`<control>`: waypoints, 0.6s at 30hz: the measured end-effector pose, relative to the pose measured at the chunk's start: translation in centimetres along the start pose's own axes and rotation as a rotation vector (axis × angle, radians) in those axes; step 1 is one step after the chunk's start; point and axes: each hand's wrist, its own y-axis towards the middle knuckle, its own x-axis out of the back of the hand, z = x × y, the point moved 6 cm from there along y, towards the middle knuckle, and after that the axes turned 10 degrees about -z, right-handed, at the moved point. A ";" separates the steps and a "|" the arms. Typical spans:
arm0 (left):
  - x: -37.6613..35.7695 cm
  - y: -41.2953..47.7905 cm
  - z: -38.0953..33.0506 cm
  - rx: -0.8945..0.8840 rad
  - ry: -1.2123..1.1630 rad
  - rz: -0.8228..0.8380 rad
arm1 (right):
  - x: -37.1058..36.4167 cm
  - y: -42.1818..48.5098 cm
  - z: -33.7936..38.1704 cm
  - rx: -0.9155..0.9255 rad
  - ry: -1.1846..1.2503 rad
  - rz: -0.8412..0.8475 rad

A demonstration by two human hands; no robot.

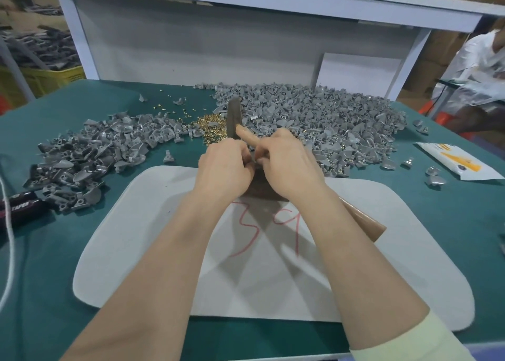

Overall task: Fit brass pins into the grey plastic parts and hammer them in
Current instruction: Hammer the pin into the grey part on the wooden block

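Observation:
My left hand (pixel 225 169) and my right hand (pixel 284 166) meet at the far edge of the white mat (pixel 136 251). Between their fingertips shows a bit of a small grey plastic part (pixel 253 157), which the left hand's curled fingers pinch. The right hand lies over a hammer: its brown wooden handle (pixel 364 221) sticks out beneath the wrist to the right. The dark head (pixel 234 116) rises beyond the fingers, with the index finger stretched toward it. Whether a pin is held is hidden. Loose brass pins (pixel 211 127) lie heaped just beyond the hands.
A big heap of grey parts (pixel 322 123) covers the green table at the back right, a smaller heap (pixel 90 150) the left. A white and yellow packet (pixel 453 164) lies at the right, a black object (pixel 21 205) and white cord at the left. A person sits far right.

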 end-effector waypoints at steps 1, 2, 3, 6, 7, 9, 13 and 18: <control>0.0 0.0 0.0 0.002 -0.006 -0.001 | 0.0 0.0 -0.1 -0.006 0.016 0.008; 0.0 0.0 0.1 0.004 -0.008 0.001 | 0.0 0.1 -0.1 -0.006 0.033 0.019; 0.0 0.0 0.1 0.003 -0.008 0.003 | 0.0 0.1 -0.2 -0.004 0.048 0.029; 0.1 -0.1 0.2 0.015 0.001 0.002 | -0.1 0.2 -0.4 -0.027 0.108 0.036; 0.1 -0.1 0.2 0.024 0.007 -0.003 | 0.0 0.1 -0.6 -0.054 0.149 0.020; 0.2 0.0 0.4 0.051 0.024 -0.020 | 0.6 -0.1 -1.1 -0.104 0.258 -0.041; 0.5 0.1 1.0 0.094 0.070 -0.058 | 2.5 -0.2 -2.2 -0.143 0.305 -0.141; 0.6 0.3 1.5 0.116 0.097 -0.110 | 3.7 -0.3 -2.9 -0.151 0.337 -0.150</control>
